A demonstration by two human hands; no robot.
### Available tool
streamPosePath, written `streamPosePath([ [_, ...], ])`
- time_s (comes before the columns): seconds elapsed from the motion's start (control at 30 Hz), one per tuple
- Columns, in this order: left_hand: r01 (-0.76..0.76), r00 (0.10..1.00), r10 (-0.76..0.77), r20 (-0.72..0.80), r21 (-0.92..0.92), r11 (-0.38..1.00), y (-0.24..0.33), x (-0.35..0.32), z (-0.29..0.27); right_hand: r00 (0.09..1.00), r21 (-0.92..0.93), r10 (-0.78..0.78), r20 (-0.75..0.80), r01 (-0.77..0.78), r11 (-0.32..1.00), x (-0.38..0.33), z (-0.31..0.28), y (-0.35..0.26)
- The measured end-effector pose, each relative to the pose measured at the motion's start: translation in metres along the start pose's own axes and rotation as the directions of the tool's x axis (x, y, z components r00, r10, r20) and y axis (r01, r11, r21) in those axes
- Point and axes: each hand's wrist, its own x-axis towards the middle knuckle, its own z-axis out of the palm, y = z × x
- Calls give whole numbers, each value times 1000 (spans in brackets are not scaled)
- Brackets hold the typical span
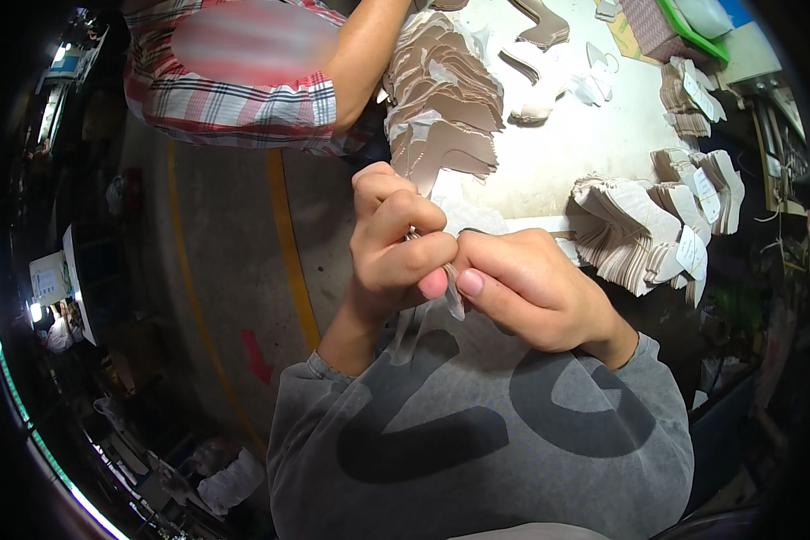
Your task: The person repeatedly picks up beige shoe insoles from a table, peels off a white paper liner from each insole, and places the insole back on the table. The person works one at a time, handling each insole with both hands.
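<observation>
Spreading out at one o'clock from the middle of the action, a pale worktable [544, 171], bright and busy. Leaning in at ten o'clock, a co-worker's plaid sleeve [243, 115]. Up at twelve, a tall, ragged brown stack [447, 99] of cut pieces, and over at three o'clock a fanned bundle [625, 234], layered edge on edge. Now in close, dead centre of the dial: right hand [540, 288] closed, thumb and bent forefinger pinching in from the three o'clock side; left hand [396, 236] curled tight at nine, fingers wrapped round the same thin pale piece [455, 301]. And such a slip of a thing! Looks very light, probably soft and bendy rather than stiff, likely to crease under a hard squeeze; perhaps not very slippery, though hard to judge with so little showing. Best taken by the edges, near the poking-out end, fingertips only, both faces supported against a kink. Lying snugly between the two hands, touching both, lower end pointing to about six o'clock, just beside the right thumb. Cannot tell the full outline: mostly hidden among the fingers.
</observation>
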Motion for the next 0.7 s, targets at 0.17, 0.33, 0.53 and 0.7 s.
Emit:
streamPosePath([
  [0.17, -11, 1000, 11, -7, 27, 1000, -1, -1, 0, 998, -54, -33, -54, 30, 998, 0, 6, 3],
  [0.33, -13, 1000, 14, -20, 39, 999, -2, -3, 1, 990, -26, -58, -130, 56, 998, 0, 14, 7],
  [0.53, -14, 999, 18, -35, 85, 996, -5, -3, 2, 991, 161, 48, -126, -28, 986, 0, 18, 14],
  [0.7, -21, 1000, 21, 1, 100, 995, -7, -2, 1, 990, 253, -19, -140, 54, 966, 2, 17, 21],
])
